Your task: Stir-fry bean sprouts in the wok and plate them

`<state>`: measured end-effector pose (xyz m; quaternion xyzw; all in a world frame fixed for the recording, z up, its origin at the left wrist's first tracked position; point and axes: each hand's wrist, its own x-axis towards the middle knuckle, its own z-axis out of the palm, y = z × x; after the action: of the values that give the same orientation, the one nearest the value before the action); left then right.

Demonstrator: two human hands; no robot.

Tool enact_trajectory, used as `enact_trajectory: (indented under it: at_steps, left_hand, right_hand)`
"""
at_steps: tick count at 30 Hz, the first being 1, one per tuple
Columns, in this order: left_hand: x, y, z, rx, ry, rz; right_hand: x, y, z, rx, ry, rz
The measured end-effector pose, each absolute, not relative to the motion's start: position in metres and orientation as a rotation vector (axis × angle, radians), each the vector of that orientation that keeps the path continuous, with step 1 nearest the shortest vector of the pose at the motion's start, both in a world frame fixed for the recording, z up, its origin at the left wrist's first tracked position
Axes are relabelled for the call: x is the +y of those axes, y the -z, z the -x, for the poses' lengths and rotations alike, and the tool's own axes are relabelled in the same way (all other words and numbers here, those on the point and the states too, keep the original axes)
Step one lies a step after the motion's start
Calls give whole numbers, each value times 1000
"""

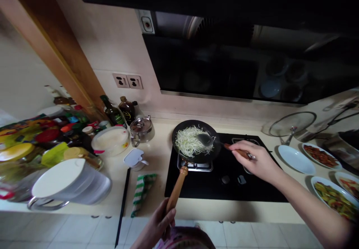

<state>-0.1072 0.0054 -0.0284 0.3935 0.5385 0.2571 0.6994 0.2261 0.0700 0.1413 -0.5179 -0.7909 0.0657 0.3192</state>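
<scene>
My left hand (pixel 165 217) is wrapped round the wooden handle of a dark wok (pixel 217 149), which sits over the left burner of the black gas hob (pixel 193 187). Pale shredded vegetable (pixel 186 140), thin like cabbage or potato strips, is heaped inside the wok. In my right hand (pixel 254 159) is a ladle (pixel 206 139) with a wooden grip; its dark bowl rests on the shreds at their right side. The burner under the wok is mostly hidden.
Plates of cooked food (pixel 319 156) and a bare white plate (pixel 296 159) stand right of the hob, below a glass lid (pixel 291 124). Jars, bottles, a water pitcher (pixel 70 185) and a green checked cloth (pixel 143 191) lie left. A black range hood (pixel 224 65) overhangs.
</scene>
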Motion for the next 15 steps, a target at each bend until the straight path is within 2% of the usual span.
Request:
enact_trajectory:
  at_steps: [7,12,15]
  left_hand:
    - [4,20,104,1244,-614,-859]
    - [2,12,104,1251,-608,-836]
    - [0,14,102,1257,-628,-815]
  right_hand:
    - [40,-96,-209,-2458,-246,1226]
    - [38,-76,-220,-2342,-8,1228]
    - [49,-46,-227,-2284,99,1260]
